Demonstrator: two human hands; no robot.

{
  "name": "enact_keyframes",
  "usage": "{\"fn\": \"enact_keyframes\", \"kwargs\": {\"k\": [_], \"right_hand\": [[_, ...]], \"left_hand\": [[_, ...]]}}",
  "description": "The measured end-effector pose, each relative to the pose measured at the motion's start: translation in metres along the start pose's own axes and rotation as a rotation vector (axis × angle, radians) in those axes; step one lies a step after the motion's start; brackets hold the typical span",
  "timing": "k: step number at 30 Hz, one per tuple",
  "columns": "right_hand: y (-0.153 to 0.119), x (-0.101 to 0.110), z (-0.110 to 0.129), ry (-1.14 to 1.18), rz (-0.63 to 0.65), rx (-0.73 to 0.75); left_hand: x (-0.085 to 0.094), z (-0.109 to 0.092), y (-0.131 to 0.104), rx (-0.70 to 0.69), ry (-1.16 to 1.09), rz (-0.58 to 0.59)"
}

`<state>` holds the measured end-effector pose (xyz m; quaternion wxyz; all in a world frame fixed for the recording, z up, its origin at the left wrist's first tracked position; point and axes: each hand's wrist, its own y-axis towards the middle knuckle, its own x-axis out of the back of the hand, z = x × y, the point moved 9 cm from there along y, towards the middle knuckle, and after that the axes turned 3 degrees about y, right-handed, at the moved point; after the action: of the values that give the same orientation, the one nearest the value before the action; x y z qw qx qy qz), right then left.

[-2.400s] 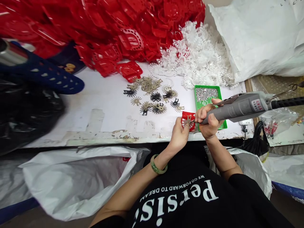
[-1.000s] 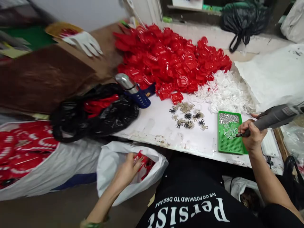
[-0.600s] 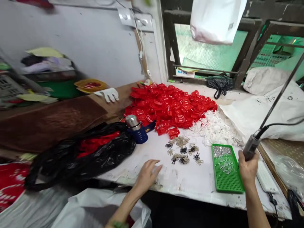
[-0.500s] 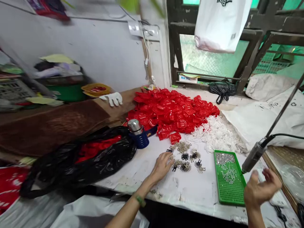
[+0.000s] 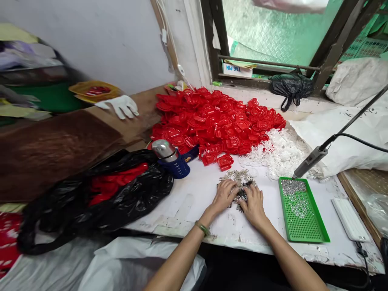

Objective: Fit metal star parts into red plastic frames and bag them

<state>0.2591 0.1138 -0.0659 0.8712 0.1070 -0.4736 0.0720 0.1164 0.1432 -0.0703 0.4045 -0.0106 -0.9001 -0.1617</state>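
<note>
My left hand [image 5: 224,195] and my right hand [image 5: 254,205] rest on either side of a small pile of black and beige spoked pieces [image 5: 239,178] on the white tabletop. The fingers of both hands are spread and touch the pile's edges. Right of them lies a green tray [image 5: 306,230] with small shiny parts in its upper half. An electric screwdriver [image 5: 311,161] hangs with its tip at the tray's top edge. Behind the hands are a large heap of red plastic parts [image 5: 212,121] and a heap of white spoked pieces [image 5: 281,151].
A metal-capped flask in a blue holder [image 5: 177,163] stands left of the hands, beside a black plastic bag [image 5: 127,206] with red material inside. A white glove [image 5: 121,106] lies at the back left. At the right is a white flat device [image 5: 350,218] with a cable.
My right hand has moved left from beside the tray to the spoked pieces, which are now gathered closer together. The screwdriver hangs farther up the tray. The view has tilted down.
</note>
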Motion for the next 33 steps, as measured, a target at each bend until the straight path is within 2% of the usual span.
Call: {"fn": "enact_keyframes", "kwargs": {"k": [4,7,10,13,16,19,23,26,29,33], "right_hand": [[0.010,0.014,0.009,0.088,-0.177,0.080],[0.027,0.018,0.004,0.056,-0.251,0.046],[0.040,-0.001,0.006,-0.040,-0.141,0.038],[0.039,-0.018,0.021,-0.051,-0.053,0.156],[0.043,-0.014,0.031,0.010,-0.082,0.233],[0.064,-0.005,0.030,-0.032,-0.080,0.156],[0.089,-0.011,0.036,-0.173,0.076,0.090],[0.089,-0.019,0.048,-0.101,0.130,0.139],[0.082,-0.016,0.051,0.012,0.010,0.172],[0.070,0.007,0.041,0.133,-0.312,0.210]], "left_hand": [[0.033,0.018,-0.001,0.060,-0.155,-0.214],[0.040,0.030,0.008,0.086,-0.144,-0.287],[0.031,0.037,0.017,0.082,-0.173,-0.279],[0.026,0.043,0.015,0.093,-0.227,-0.285],[0.035,0.053,0.008,0.139,-0.261,-0.352],[0.043,0.066,0.002,0.220,-0.334,-0.434],[0.039,0.081,-0.001,0.328,-0.409,-0.473],[0.036,0.085,0.000,0.359,-0.415,-0.492],[0.037,0.084,0.002,0.354,-0.416,-0.504],[0.042,0.079,0.003,0.332,-0.387,-0.519]]}}
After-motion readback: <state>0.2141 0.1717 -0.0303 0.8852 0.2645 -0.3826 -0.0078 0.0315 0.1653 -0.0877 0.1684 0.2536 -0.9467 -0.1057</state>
